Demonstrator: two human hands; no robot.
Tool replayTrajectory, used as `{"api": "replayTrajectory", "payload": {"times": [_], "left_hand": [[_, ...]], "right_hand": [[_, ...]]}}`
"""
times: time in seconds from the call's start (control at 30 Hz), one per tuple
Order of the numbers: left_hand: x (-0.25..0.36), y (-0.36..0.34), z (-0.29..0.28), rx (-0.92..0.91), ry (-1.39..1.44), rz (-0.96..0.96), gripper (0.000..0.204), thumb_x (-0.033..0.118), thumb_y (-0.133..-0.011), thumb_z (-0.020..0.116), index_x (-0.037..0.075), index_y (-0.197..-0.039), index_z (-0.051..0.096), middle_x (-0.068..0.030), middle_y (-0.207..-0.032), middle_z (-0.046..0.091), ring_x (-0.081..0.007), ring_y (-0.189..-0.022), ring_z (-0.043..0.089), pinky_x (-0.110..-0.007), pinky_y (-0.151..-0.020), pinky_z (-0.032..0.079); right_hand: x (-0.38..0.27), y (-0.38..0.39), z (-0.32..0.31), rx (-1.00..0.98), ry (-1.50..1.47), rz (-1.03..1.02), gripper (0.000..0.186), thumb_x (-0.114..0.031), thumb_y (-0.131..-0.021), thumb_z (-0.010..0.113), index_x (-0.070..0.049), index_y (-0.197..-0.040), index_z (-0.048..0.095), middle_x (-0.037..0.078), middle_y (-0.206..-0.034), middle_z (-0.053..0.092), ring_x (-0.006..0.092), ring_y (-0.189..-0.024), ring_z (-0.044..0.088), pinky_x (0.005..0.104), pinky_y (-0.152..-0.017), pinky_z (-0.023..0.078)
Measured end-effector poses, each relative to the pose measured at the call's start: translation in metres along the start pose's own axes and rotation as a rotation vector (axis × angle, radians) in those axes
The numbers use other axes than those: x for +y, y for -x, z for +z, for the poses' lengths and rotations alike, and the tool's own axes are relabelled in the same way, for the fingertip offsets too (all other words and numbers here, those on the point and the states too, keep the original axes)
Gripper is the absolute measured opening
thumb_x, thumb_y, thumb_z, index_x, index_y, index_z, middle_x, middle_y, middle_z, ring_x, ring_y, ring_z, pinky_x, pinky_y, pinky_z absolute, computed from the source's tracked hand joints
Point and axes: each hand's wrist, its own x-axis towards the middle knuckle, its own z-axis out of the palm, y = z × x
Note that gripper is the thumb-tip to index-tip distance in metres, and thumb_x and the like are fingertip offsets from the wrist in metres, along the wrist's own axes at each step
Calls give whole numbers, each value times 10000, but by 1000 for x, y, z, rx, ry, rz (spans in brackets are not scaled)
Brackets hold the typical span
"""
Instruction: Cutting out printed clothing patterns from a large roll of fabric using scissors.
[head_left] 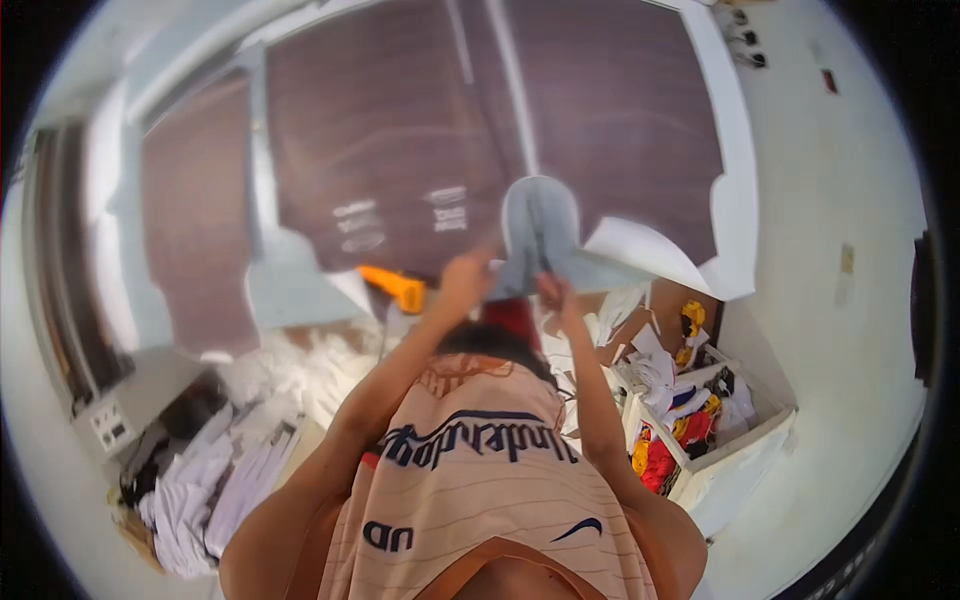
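A large printed sheet (370, 130) with dark brown panel shapes and pale margins spreads out in front of me. Its near edge has a rounded grey section (541, 215) with a dark line down the middle. My left hand (466, 282) is at the near edge, just left of that grey section, and its fingers are smeared by motion. At the bottom of the grey section, my right hand (553, 290) has its fingers closed together; what they grip is too small to tell. An orange-yellow tool (400, 289) lies left of my left hand.
Crumpled white material (295, 375) lies below the near edge on the left, with folded white cloth (190, 495) farther left. To the right stands a white open box (745, 450) of red, yellow and white scraps. A socket panel (108, 423) is at far left.
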Motion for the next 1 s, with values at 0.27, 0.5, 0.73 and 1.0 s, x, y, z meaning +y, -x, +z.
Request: {"api": "replayTrajectory", "payload": {"times": [0.27,0.5,0.73,1.0], "left_hand": [[19,9,6,51,-43,125,148,72,-772,700,60,-908,642,-137,-892,653,-373,-843,639,-463,-739,502],[18,10,6,5,-89,91,151,58,-773,703,45,-906,633,-135,-892,651,-369,-848,641,-455,-739,507],[21,11,0,-7,-93,71,147,47,-781,696,44,-911,628,-138,-891,645,-370,-856,639,-456,-741,511],[23,7,2,-33,-96,78,143,41,-787,689,47,-915,626,-136,-890,641,-370,-854,639,-455,-742,518]], "right_hand": [[-22,-20,16,23,207,136,370,-418,-938,698,-107,-794,558,-25,-658,502,93,-508,519,265,-485,411],[-47,-45,40,-24,88,83,394,-433,-932,701,-102,-781,549,-25,-654,507,93,-501,511,263,-473,406],[-50,-55,39,-33,55,34,398,-406,-914,734,-102,-733,552,-38,-577,477,82,-451,471,259,-425,371],[-56,-63,29,-64,120,-3,379,-366,-861,808,-99,-723,576,-50,-556,483,57,-416,451,244,-394,356]]}}
